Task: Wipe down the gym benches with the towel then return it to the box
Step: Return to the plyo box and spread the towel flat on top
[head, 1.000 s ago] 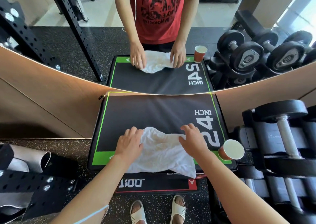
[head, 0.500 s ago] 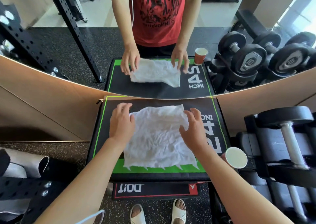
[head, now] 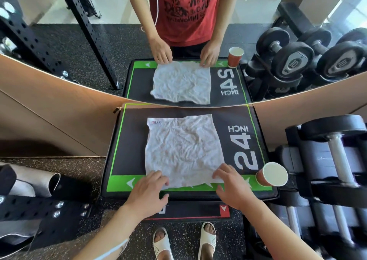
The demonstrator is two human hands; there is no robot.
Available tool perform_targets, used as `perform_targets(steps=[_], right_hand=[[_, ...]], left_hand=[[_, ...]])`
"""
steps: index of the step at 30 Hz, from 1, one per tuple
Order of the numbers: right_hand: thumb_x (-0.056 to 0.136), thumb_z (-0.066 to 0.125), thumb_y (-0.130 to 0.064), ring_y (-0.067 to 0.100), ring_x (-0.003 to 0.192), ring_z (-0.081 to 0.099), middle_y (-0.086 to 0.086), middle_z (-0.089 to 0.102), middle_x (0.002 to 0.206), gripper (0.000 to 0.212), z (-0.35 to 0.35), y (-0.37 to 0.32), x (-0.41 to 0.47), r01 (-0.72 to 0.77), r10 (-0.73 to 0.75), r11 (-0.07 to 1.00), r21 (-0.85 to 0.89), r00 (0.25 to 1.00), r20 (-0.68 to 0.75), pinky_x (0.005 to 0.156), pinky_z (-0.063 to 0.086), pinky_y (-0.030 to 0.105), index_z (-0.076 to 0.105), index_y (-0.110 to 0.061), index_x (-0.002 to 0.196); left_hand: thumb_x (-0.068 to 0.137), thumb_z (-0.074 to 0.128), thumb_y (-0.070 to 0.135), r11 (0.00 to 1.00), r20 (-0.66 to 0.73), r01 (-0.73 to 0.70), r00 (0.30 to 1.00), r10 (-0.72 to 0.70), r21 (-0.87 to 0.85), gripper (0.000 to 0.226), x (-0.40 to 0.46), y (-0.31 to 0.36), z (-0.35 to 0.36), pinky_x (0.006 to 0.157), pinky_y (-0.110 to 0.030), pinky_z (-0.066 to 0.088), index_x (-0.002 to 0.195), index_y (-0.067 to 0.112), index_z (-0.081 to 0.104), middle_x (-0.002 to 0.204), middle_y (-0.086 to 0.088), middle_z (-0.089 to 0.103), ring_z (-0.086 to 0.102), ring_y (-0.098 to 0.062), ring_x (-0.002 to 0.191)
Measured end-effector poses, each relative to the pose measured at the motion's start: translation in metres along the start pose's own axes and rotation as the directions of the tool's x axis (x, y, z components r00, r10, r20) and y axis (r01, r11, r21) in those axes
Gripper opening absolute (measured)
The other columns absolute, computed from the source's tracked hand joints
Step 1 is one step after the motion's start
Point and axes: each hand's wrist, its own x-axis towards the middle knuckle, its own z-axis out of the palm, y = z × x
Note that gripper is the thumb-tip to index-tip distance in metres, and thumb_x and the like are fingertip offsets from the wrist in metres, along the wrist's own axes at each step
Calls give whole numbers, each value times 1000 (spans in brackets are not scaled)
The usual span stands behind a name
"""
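Observation:
A crumpled white towel (head: 182,150) lies spread flat on the black top of a padded box (head: 131,144) with a green border and "24 INCH" printed on it. My left hand (head: 148,193) rests at the towel's near left corner, fingertips touching the cloth. At the near right corner my right hand (head: 231,186) touches the edge with its fingers spread. Neither hand grips the towel.
An orange paper cup (head: 272,174) stands on the box's near right corner. A dumbbell rack (head: 335,160) is close on the right. A mirror (head: 79,41) behind the box reflects the scene. A second lower box (head: 190,210) and my sandalled feet are below.
The towel went from bunched at the near edge to spread flat across the box. Both hands slid forward with it, then drew back to its near corners.

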Motion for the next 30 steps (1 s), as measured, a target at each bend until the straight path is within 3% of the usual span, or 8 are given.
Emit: perform_targets(steps=[5,11,16,19,21,24,30], right_hand=[[80,54,5,22,106,53,-4,59,111,39,1,-2,-4,-38,35,989,-140,999,-23,76,49,33,67,-15,111],[78,63,-2,23,93,57,-5,64,97,24,-1,-5,-15,-25,15,979,-201,998,-55,72,49,34,70,-16,96],[72,63,-12,21,83,54,-8,57,87,12,-4,-8,-26,38,-42,976,-214,999,-16,70,48,34,61,-20,81],[74,60,-12,16,75,52,-10,57,82,15,-9,-10,-30,29,-43,988,-154,996,-84,66,44,30,58,-21,84],[80,65,-10,15,74,54,-10,60,82,15,-17,-13,-24,35,-53,991,-132,989,-138,65,46,30,60,-20,89],[87,68,-7,17,78,59,-5,65,88,12,-36,-18,1,46,-71,991,-129,976,-203,66,52,33,65,-15,94],[95,59,-8,29,94,64,6,71,103,17,-65,-23,73,10,-50,989,-146,961,-272,74,54,43,69,-8,109]], left_hand=[[90,57,11,999,-44,28,999,-27,21,23,-4,-4,3,85,-30,48,108,24,64,108,11,55,56,-13,104],[88,59,6,998,-41,41,998,-39,38,15,-12,2,2,77,-34,50,95,19,63,96,6,58,58,-18,90],[86,51,12,1000,-19,11,1000,-11,10,13,-24,8,-3,73,-31,39,87,25,46,88,12,46,45,-14,82],[90,49,14,999,-82,34,996,-33,1,13,-28,6,-10,74,-27,37,94,27,50,92,15,50,48,-11,86],[97,48,15,999,-123,41,992,-40,6,14,-24,3,-20,78,-28,44,103,25,56,101,14,56,54,-11,93],[104,44,16,999,-184,35,982,-32,11,21,-4,-3,-41,86,-34,52,117,21,60,115,9,61,60,-13,103],[104,46,8,996,-224,47,974,-29,74,32,56,-25,-84,84,-43,53,132,19,57,124,2,62,62,-23,112]])
